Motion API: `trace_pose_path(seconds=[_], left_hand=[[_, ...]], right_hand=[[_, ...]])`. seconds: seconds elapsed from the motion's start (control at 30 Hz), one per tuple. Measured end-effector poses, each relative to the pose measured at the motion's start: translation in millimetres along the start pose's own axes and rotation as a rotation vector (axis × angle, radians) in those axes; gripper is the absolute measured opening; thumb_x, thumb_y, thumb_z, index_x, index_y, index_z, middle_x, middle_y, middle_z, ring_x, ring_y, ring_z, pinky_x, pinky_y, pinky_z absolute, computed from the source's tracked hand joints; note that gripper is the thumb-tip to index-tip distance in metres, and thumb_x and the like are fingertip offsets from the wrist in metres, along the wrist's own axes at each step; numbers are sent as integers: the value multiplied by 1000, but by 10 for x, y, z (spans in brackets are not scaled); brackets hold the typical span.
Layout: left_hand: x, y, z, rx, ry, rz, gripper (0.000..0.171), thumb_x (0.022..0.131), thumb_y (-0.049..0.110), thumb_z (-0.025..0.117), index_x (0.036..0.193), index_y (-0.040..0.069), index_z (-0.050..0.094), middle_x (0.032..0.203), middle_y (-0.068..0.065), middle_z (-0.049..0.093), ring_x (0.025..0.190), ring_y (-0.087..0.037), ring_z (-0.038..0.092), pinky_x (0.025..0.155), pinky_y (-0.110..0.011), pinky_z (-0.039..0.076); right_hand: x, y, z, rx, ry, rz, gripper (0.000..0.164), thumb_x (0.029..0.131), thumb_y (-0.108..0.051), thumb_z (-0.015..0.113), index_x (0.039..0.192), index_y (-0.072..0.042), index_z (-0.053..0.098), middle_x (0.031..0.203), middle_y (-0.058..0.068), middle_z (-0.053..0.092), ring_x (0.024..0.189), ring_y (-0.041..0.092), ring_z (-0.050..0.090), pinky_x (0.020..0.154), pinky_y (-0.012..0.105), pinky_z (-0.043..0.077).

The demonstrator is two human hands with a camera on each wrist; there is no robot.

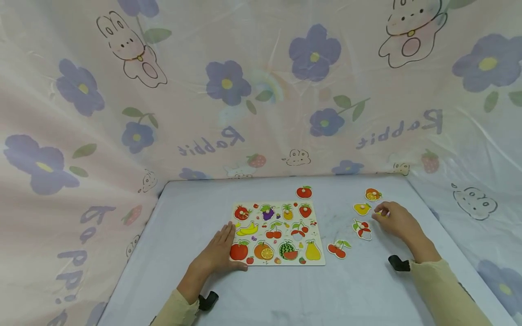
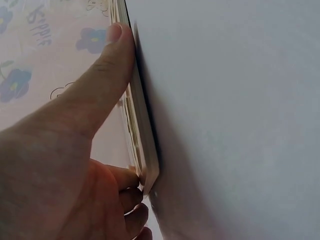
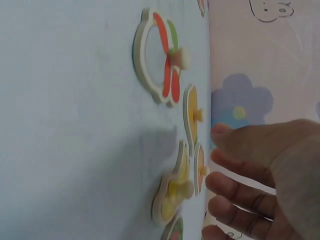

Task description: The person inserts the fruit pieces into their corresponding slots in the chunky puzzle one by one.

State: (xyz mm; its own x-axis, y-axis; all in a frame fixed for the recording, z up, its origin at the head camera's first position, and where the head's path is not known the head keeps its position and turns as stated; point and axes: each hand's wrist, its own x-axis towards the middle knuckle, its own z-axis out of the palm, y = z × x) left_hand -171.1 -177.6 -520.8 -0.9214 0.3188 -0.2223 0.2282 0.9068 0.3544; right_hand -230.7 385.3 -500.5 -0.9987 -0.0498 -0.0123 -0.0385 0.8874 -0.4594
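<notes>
L hand [image 1: 220, 251] rests at the near-left corner of the fruit puzzle board [image 1: 315, 233], thumb spread from the fingers, thumb on the near edge & fingers by the left edge; board lies flat on the white table [image 1: 171, 235]. R hand [image 1: 397, 222] hovers to the board's right w/ fingers loosely bent & slightly parted, near the yellow banana pc [image 3: 167, 202] and the pear pc [image 1: 361, 208]. Orange pc [image 1: 373, 194] lies beyond the pear, cherry pc [image 1: 338, 249] just R of board, red fruit pc [image 1: 304, 192] just past its far edge.
</notes>
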Motion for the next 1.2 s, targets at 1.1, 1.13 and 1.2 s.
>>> trace_pose_path(seconds=[1.1, 1.13, 1.2], left_hand=[[-19, 9, 4, 11, 24, 27, 131, 76, 57, 94, 167, -6, 22, 176, -22, 21, 163, -39, 21, 133, -52, 22], [-20, 10, 2, 10, 24, 26, 131, 76, 57, 94, 167, -6, 22, 177, -22, 21, 163, -39, 21, 133, -52, 22], [-22, 13, 1, 9, 24, 25, 131, 77, 57, 94, 167, -6, 22, 177, -22, 21, 163, -40, 20, 133, -52, 22]], right_hand=[[-84, 261, -26, 35, -65, 155, 28, 101, -16, 73, 112, 8, 67, 94, 16, 64, 87, 31, 57, 74, 45, 50], [-81, 259, -28, 36, -67, 153, 27, 101, -16, 73, 112, 8, 67, 94, 16, 63, 87, 31, 57, 74, 44, 49], [-74, 260, -25, 37, -68, 151, 26, 102, -15, 72, 113, 8, 67, 94, 16, 63, 87, 31, 56, 74, 44, 50]])
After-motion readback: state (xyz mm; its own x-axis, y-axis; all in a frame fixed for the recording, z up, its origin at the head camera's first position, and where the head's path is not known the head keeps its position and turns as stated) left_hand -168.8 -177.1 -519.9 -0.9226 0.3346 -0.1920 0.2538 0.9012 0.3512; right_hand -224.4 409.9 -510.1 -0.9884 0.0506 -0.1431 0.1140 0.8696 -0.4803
